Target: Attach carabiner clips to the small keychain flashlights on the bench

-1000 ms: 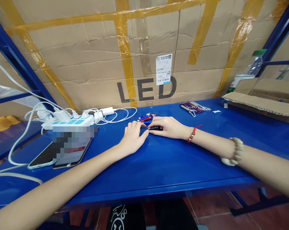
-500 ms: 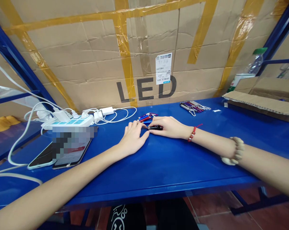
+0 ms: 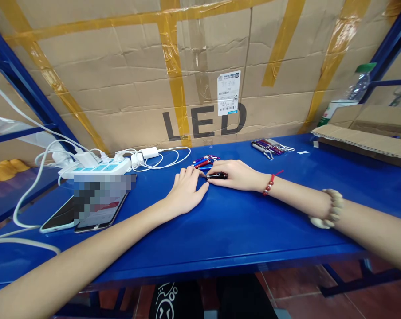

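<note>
My right hand (image 3: 233, 174) is closed around a small black keychain flashlight (image 3: 218, 176), held low over the blue tabletop (image 3: 200, 241). The flashlight's end points left, toward my left hand (image 3: 186, 190). That hand lies palm down with its thumb apart from the fingers, and its forefinger reaches close to the flashlight's tip; whether they touch I cannot tell. Just behind both hands sits a small pile of red, blue and purple keychain flashlights (image 3: 203, 162), partly hidden by my fingers. Farther right lies a second group of flashlights with carabiner clips (image 3: 272, 147).
At left are two phones (image 3: 100, 208) and a white power strip (image 3: 97, 169) with tangled cables. A large taped cardboard box (image 3: 134, 88) stands along the back. An open carton (image 3: 363, 141) and a green-capped bottle (image 3: 362, 84) are at right, near scraps of white paper (image 3: 302, 152).
The whole view has shifted slightly. Both hands keep nearly the same pose, with the black flashlight still in my right hand.
</note>
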Motion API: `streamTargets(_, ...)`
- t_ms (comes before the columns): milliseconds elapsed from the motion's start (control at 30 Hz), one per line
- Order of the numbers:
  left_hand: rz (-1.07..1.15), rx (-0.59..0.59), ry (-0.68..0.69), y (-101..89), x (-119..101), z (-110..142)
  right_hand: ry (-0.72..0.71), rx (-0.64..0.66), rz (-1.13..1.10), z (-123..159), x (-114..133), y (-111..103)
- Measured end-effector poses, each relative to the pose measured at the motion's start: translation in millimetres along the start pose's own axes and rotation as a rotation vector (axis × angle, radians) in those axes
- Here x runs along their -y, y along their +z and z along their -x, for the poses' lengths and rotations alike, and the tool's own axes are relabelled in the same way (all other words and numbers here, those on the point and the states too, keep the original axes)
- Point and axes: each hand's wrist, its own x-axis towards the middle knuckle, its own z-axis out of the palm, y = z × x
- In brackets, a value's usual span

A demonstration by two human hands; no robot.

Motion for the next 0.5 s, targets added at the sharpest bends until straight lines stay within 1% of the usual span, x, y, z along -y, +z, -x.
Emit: streamTargets(500, -0.005, -0.011, 0.006, 1.0, 1.3, -0.6, -0.011, -0.013, 0.006, 0.3, -1.0, 0.9)
